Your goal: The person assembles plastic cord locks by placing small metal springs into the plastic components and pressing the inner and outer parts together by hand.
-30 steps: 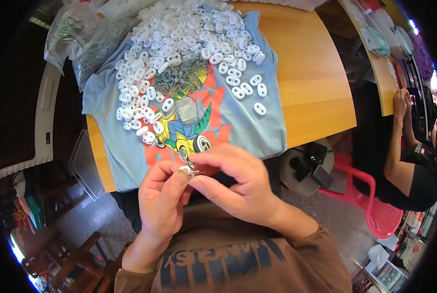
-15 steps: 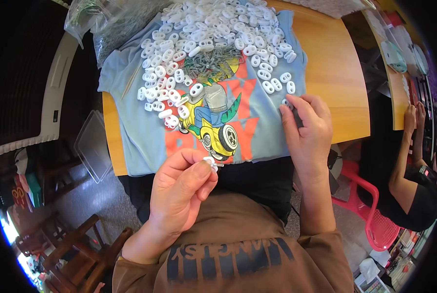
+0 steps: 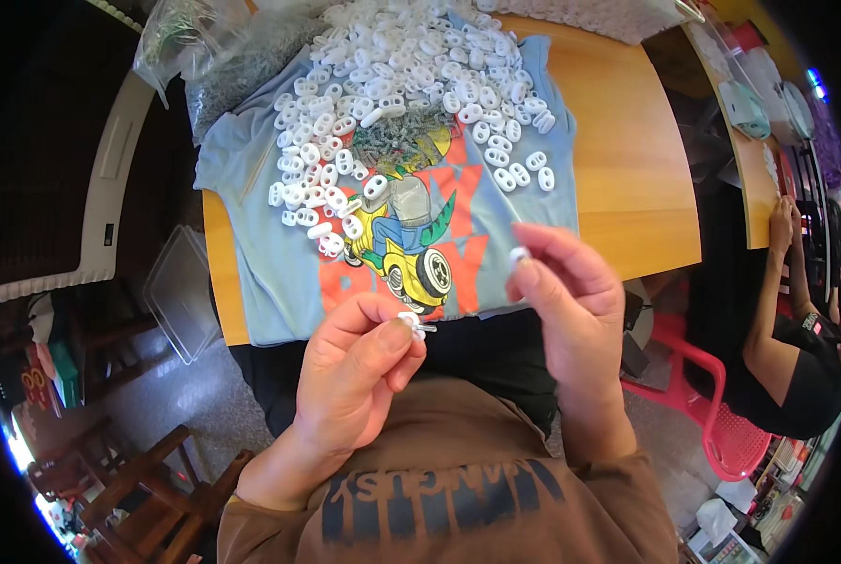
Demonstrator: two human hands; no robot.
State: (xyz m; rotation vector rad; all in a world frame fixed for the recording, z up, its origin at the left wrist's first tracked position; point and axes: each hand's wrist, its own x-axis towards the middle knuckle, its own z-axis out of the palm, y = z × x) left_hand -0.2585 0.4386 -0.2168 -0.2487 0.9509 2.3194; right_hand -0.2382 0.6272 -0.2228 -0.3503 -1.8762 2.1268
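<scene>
My left hand [image 3: 359,362] pinches a white oval plastic piece [image 3: 409,321] between thumb and fingertips, near the front edge of the blue shirt [image 3: 284,282]. A small metal spring [image 3: 427,328] sticks out from it to the right. To the right, my right hand [image 3: 571,291] is closed on a small white plastic piece [image 3: 518,254], held at the fingertips above the cloth. Beyond both hands spread many loose white two-hole cord locks [image 3: 420,70]. A pile of small metal springs [image 3: 402,139] lies in the middle, among them.
The shirt covers much of a wooden table [image 3: 627,160]. At the back left is a clear plastic bag [image 3: 251,80] of springs. A red plastic chair [image 3: 731,432] stands at the right, near another person's arms [image 3: 778,291]. A wooden chair [image 3: 157,489] is at lower left.
My right hand has lifted off the shirt and moved left toward my left hand, a small white piece in its fingers. The spring in my left hand's piece shows more clearly.
</scene>
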